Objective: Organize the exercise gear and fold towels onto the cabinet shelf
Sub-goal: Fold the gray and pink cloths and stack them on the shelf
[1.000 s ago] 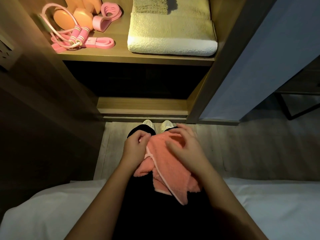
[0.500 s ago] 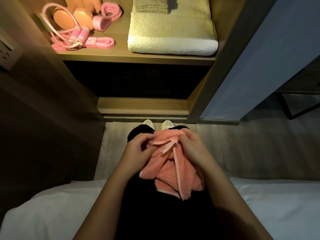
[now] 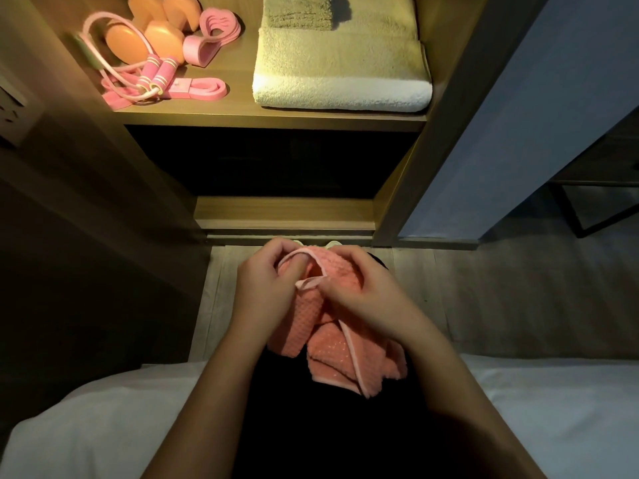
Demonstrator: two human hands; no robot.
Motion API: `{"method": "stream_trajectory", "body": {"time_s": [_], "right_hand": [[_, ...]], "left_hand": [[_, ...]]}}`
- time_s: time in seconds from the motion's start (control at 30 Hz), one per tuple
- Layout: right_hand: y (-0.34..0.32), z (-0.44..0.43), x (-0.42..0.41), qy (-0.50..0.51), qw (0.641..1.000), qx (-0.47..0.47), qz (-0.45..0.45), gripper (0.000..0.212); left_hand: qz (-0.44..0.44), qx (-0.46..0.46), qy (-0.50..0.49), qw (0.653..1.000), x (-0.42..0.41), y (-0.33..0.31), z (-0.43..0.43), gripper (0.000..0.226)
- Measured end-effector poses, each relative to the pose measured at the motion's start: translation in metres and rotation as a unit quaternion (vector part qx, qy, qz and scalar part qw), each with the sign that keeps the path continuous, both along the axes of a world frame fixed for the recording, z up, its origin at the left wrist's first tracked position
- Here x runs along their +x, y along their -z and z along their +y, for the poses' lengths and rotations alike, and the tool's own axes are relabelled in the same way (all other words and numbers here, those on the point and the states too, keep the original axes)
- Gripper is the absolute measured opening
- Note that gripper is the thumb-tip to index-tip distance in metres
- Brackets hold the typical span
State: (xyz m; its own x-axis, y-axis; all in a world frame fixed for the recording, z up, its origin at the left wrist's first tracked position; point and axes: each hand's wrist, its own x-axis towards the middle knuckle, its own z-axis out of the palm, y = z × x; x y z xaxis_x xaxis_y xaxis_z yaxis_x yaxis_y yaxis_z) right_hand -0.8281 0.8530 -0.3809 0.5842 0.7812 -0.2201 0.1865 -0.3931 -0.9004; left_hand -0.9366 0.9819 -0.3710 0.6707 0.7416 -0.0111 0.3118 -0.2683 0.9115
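Observation:
A small coral-pink waffle towel [image 3: 330, 344] hangs bunched over my lap. My left hand [image 3: 266, 288] grips its pale hemmed edge on the left, and my right hand [image 3: 363, 292] pinches the same hem close beside it. On the lit cabinet shelf [image 3: 269, 121] above lie a folded cream towel [image 3: 340, 76] with a smaller grey-green towel [image 3: 301, 12] on top. To their left sit a pink jump rope [image 3: 145, 81], orange dumbbells [image 3: 152, 36], a pink resistance band [image 3: 204, 89] and a pink hand grip [image 3: 211, 36].
A dark lower compartment [image 3: 273, 164] opens beneath the shelf. A white bed surface [image 3: 86, 420] flanks my dark-clothed legs. A blue-grey panel [image 3: 539, 115] stands at the right, a wall socket [image 3: 10, 112] at the left. Shoe tips [image 3: 333, 244] show on the wooden floor.
Both hands lifted off the flattened towel and came together at its top hem, raising the hem toward the cabinet. The towel went from spread on my lap to bunched and hanging.

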Motion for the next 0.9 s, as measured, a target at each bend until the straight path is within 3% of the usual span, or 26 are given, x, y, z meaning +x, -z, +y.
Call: {"method": "stream_trajectory", "body": {"time_s": [0.1,0.2,0.27,0.43,0.53,0.63,0.73,0.8,0.83,0.9], "right_hand": [[0.0,0.004,-0.004,0.018,0.998,0.015,-0.06,0.008],[-0.002,0.003,0.001,0.096,0.994,0.035,-0.029,0.015],[-0.004,-0.002,0.008,0.149,0.987,0.052,-0.009,0.019],[-0.001,-0.011,0.022,0.172,0.983,-0.024,-0.055,0.021],[0.003,-0.012,0.023,0.199,0.973,-0.076,-0.082,0.029],[0.002,-0.013,0.022,0.174,0.974,-0.085,-0.119,0.039],[-0.003,-0.009,0.012,0.025,0.991,-0.04,-0.129,0.062],[-0.005,-0.004,0.006,-0.005,0.99,0.006,-0.143,0.042],[-0.006,-0.003,0.005,0.023,0.988,0.02,-0.15,0.028],[-0.008,-0.005,0.011,0.126,0.98,0.04,-0.147,0.025]], "left_hand": [[0.003,0.045,0.041,0.998,0.002,-0.008,0.001,0.01],[0.111,0.129,0.111,0.979,0.001,-0.005,0.01,0.012],[0.176,0.12,0.13,0.968,-0.002,0.001,0.017,0.008],[0.044,-0.068,0.011,0.997,-0.005,0.0,0.016,0.013],[-0.007,-0.107,-0.035,0.994,-0.005,-0.003,0.014,0.01],[-0.015,-0.078,-0.031,0.996,-0.006,-0.006,0.013,0.014],[-0.003,0.003,0.028,1.0,0.0,-0.013,0.005,0.023],[0.008,0.062,0.062,0.996,0.004,-0.016,-0.001,0.023],[0.016,0.083,0.064,0.994,0.005,-0.017,-0.001,0.018],[0.056,0.093,0.062,0.992,0.002,-0.016,0.005,0.008]]}}
